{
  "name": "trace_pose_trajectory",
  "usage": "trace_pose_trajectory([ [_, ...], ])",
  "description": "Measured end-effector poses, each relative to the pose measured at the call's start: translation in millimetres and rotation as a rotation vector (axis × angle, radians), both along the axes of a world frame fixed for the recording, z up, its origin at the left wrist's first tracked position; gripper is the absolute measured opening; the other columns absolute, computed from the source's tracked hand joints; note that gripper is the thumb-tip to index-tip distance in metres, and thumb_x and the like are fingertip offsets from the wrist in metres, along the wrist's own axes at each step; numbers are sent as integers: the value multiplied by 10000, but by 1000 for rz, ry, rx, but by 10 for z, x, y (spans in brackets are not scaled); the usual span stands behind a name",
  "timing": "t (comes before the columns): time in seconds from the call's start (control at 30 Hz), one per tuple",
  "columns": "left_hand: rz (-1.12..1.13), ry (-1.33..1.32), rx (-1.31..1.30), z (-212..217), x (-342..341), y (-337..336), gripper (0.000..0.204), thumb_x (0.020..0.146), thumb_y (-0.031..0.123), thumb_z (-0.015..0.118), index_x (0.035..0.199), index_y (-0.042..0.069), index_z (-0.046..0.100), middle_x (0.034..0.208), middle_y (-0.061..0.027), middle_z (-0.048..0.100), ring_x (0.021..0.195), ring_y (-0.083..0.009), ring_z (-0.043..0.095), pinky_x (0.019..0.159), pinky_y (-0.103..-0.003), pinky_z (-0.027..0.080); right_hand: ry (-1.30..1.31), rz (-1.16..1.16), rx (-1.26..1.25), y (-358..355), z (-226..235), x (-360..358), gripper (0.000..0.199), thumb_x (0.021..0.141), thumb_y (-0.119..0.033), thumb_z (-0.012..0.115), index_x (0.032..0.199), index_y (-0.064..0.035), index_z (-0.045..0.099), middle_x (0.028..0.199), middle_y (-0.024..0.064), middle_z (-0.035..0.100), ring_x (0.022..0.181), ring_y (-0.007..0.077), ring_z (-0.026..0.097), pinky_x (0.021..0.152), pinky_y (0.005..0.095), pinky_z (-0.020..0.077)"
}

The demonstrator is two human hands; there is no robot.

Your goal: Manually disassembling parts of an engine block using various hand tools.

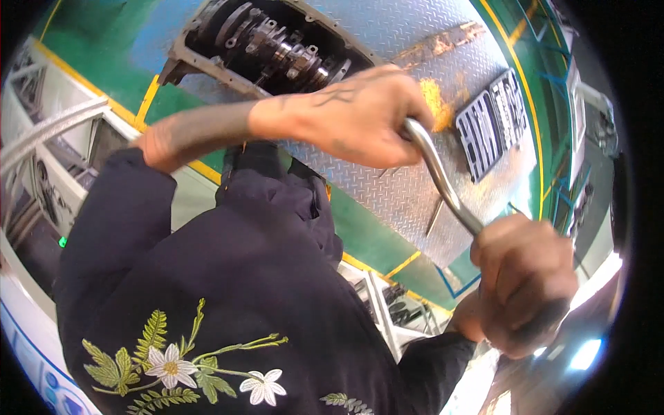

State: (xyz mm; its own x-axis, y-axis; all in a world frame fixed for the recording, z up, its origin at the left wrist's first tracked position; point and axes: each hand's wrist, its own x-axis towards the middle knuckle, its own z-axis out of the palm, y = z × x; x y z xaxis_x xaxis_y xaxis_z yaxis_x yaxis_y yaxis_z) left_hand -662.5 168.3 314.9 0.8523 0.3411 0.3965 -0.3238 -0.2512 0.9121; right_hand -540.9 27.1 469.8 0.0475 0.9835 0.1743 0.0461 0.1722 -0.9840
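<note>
Both of my hands are closed around a bent, shiny metal bar (446, 183). My left hand (363, 114) wraps its upper end, with the arm reaching across from the left. My right hand (526, 283), a little blurred, grips the lower end at the right. Both ends of the bar are hidden in the fists, so its exact kind does not show. Beyond my left hand lies an open engine block (188, 52) with a crankshaft (283, 50) inside. The left hand and wrist overlap the block's near corner in the view; I cannot tell whether they touch.
A tread-plate metal table (373, 190) carries the block. At its right side lies a socket set tray (477, 131). A thin rod (434, 218) rests near the table's front edge. Metal frames (62, 131) stand at the left, and a green floor (90, 41) with yellow lines surrounds the table.
</note>
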Motion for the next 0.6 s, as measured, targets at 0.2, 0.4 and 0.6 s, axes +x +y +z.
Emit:
trace_pose_trajectory([
  [0.2, 677, 197, -80, 59, -415, -715, 441, 845, 22, 732, 575, 50, 385, 528, 3, 281, 506, -63, 272, 460, -296, 221, 115, 270, -7, 273, -106, 157, 533, 1084, -362, 383, 599, -145, 348, 497, -31, 312, 398, 105, 260, 421, 301, 263],
  [0.4, 1251, 2, -263, -34, -108, -1579, 325, 759, 73, 742, 671, 87, 429, 537, 11, 315, 463, -89, 310, 460, -299, 248, -80, 109, 327, 432, -169, -7, 510, 1089, -374, 423, 640, -141, 357, 533, -55, 306, 425, 72, 247, 398, 276, 217],
  [0.6, 1281, 13, -72, -228, 228, -2038, 404, 744, 117, 838, 961, 23, 510, 790, 9, 452, 717, -79, 422, 576, -253, 352, 193, 373, -15, 354, -147, 43, 511, 1060, -340, 502, 611, -155, 345, 535, -60, 279, 421, 68, 243, 380, 270, 203],
])
